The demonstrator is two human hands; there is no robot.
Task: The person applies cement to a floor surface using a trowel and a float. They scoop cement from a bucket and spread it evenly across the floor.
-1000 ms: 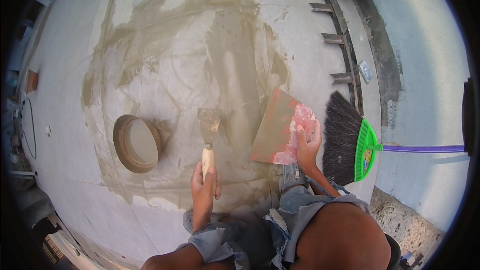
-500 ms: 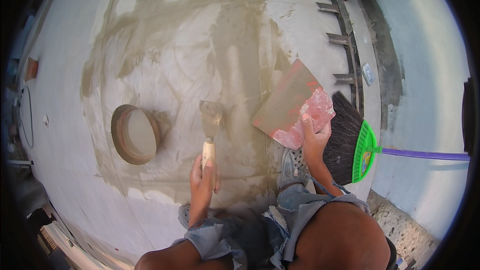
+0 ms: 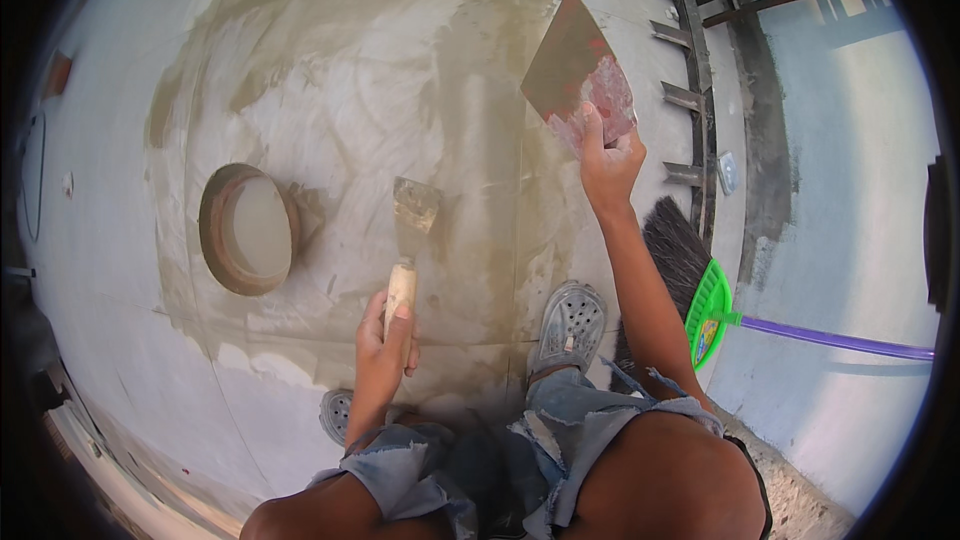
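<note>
My left hand (image 3: 388, 348) is closed round the wooden handle of a putty knife (image 3: 413, 218), its smeared metal blade pointing away from me over the floor. Out ahead to the right, my right hand (image 3: 611, 165) grips a flat, four-cornered red sheet (image 3: 572, 60) by its near corner, the thumb on top. Grey-brown paste coats much of the sheet, and its near part is pinkish with whitish crust. Left of the putty knife stands a round bowl (image 3: 295, 230) with a brownish rim and pale grey-brown contents.
The pale tiled floor (image 3: 345, 130) carries broad grey-brown smears along its joints. A dark metal rail with short prongs (image 3: 706, 125) runs along the right. Near it lies a black-bristled broom with a green head (image 3: 708, 315) and purple handle. My grey clog (image 3: 572, 325) stands between my hands.
My right hand has moved the red sheet away from me and slightly left, off the spot beside my foot. My left hand still holds the putty knife, and the view has shifted a little.
</note>
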